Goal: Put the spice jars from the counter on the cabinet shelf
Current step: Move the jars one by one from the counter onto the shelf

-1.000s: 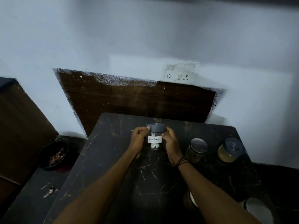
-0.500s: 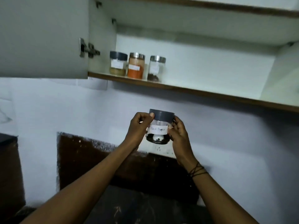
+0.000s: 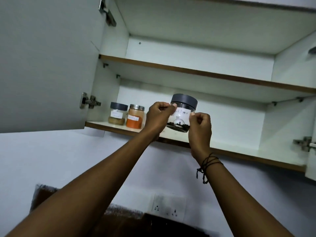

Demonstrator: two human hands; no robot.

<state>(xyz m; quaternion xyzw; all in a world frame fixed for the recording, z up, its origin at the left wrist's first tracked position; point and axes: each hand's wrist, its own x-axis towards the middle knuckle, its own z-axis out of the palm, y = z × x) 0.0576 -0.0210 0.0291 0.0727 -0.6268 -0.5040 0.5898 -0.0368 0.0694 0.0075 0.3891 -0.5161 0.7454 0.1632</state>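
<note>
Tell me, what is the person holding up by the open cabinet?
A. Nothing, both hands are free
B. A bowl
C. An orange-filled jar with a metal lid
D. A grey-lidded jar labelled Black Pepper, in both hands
D: the left hand and right hand grip the Black Pepper jar from either side, in front of the lower shelf.

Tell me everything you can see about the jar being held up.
The pepper jar is short, round and clear, with a dark grey lid and a white handwritten label. A thin layer of black peppercorns lies at its bottom. It tilts slightly, held between the left hand and right hand, in front of the lower shelf.
</note>
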